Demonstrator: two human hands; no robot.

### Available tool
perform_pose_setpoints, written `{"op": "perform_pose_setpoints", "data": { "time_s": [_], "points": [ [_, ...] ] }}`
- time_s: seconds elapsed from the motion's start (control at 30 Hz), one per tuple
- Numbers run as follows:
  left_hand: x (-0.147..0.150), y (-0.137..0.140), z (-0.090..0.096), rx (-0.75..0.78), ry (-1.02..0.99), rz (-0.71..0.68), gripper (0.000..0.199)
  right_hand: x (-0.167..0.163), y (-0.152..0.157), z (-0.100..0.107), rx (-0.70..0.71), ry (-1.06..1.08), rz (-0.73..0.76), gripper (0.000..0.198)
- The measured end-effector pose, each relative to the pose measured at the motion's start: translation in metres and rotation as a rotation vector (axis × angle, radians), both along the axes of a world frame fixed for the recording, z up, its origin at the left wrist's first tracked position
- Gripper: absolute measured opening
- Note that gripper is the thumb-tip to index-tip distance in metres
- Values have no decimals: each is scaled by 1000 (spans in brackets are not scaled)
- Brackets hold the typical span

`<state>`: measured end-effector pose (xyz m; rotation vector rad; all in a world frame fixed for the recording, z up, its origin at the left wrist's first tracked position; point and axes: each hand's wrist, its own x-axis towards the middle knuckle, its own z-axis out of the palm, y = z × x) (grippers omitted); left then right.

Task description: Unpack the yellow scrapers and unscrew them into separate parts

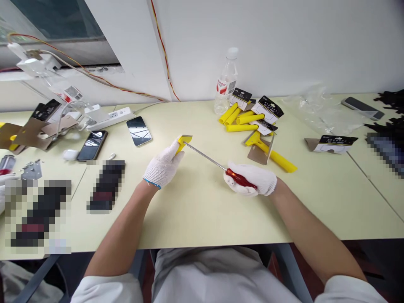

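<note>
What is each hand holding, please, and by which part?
The right hand holds a screwdriver by its red handle; the left hand, a yellow scraper near its blade.

Tabletop (195, 219), clock centred on screwdriver (233, 173)
Bottle (225, 86) at twelve; scraper handles (250, 120) at one; card (334, 145) between two and three; power strip (111, 118) at ten.

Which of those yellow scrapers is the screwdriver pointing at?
The yellow scraper held in the left hand, with the screwdriver's tip at its head. The other yellow scrapers lie on the table near the bottle, unheld.
</note>
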<state>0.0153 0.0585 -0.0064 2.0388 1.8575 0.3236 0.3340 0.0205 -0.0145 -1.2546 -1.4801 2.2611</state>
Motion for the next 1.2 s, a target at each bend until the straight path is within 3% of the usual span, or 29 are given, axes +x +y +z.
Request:
{"op": "perform_pose_setpoints", "data": {
  "time_s": [0.07,0.13,0.23,0.4,0.47,0.53,0.67,0.7,0.73,0.77,0.83,0.93,1.0,1.07,1.2],
  "points": [
    [-3,1,2,13,7,7,56,-5,2,-3,-101,89,17,71],
    [-6,1,2,55,44,5,59,-12,1,-3,-53,44,-20,70],
    [-10,3,-3,105,110,-38,64,-18,-3,0,215,-123,-85,70],
    [-14,5,-15,91,149,-78,66,-22,-12,3,822,-574,-253,71],
    [-14,6,-16,85,128,-65,66,-21,-14,4,952,-718,-333,67],
    [-12,5,-14,86,112,-42,67,-17,-14,6,837,-623,-333,65],
    [-8,4,-6,70,89,-25,65,-3,-6,10,118,-100,-71,67],
    [-8,4,-4,67,75,-25,64,-2,-5,9,8,-30,-23,66],
    [-8,4,-3,64,61,-20,63,-2,-5,9,-23,-8,0,64],
    [-9,4,-3,58,52,-9,61,-5,-5,7,32,-34,-13,60],
    [-12,5,-2,34,62,19,58,-15,-8,3,342,-208,-104,50],
    [-14,6,-3,14,93,27,57,-30,-14,-3,886,-661,-310,36],
    [-11,5,-2,18,99,22,58,-32,-15,-3,988,-835,-380,35],
    [-8,4,-1,12,107,24,58,-26,-14,-1,848,-739,-341,45],
    [-4,2,1,-9,81,32,58,-9,-5,4,233,-165,-161,66]
  ]
}}
